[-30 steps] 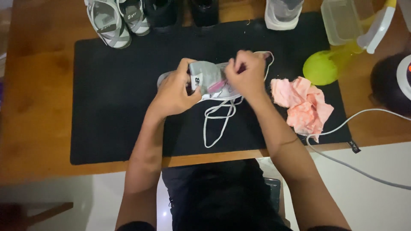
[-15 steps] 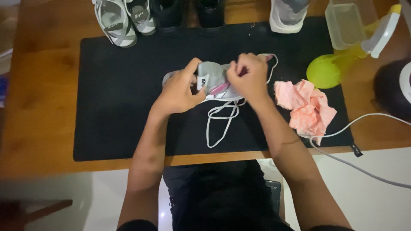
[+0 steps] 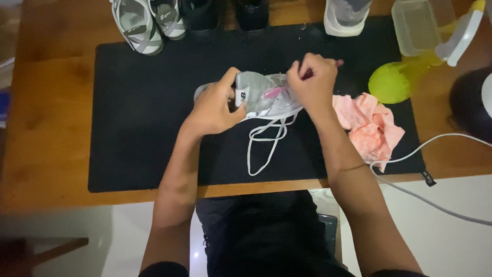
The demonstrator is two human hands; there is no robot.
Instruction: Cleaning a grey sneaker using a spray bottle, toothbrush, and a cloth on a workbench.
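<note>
1 grey shoe (image 3: 261, 97) is held over the black mat (image 3: 138, 128), gripped at the heel by the left hand (image 3: 215, 105); the right hand (image 3: 312, 82) is pinched on 1 pink-handled tool at the laces. 1 pink cloth (image 3: 374, 125) lies beside. Compared with before, the right hand is raised slightly.

- Dim, warm indoor light; colours muted, fine grain throughout.
- Black mat (image 3: 148, 118) swallows detail and reads as a flat dark field.
- Wooden worktop (image 3: 46, 128) shows a soft sheen at left.
- White floor at the lower edge is brightest, slightly washed out.
- Edges soft; far shoes (image 3: 148, 23) mildly blurred.
</note>
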